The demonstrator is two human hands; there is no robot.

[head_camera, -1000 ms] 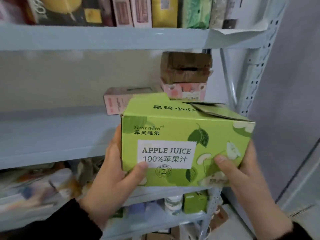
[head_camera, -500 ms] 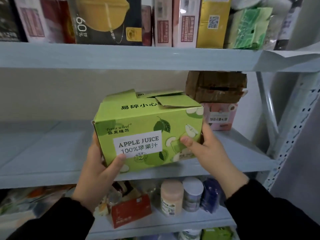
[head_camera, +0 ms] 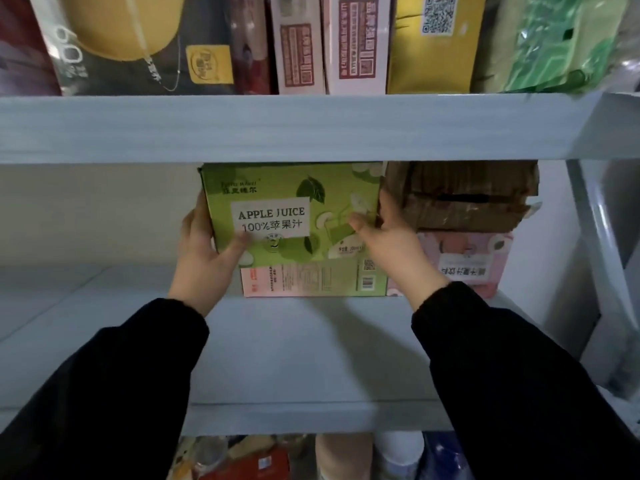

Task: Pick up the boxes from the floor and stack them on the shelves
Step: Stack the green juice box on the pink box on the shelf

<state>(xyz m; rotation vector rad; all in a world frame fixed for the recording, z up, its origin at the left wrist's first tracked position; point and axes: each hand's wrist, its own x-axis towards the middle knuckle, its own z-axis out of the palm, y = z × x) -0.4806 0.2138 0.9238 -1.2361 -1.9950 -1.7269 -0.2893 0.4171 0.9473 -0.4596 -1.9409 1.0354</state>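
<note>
A green apple juice box sits deep on the middle shelf, on top of a flat pink and green box. My left hand grips its left edge, thumb across the front. My right hand holds its right edge, thumb on the front. Its top is hidden behind the upper shelf's front lip. Just right of it, a brown cardboard box rests on a pink box.
The upper shelf carries several upright packages and a green bag. A grey metal upright bounds the shelf on the right. Jars and packets fill the shelf below. The middle shelf's left part holds nothing.
Both hands have carried the green box up and back into the shelf, onto the flat pink and green box beside the brown one. The camera has moved closer.
</note>
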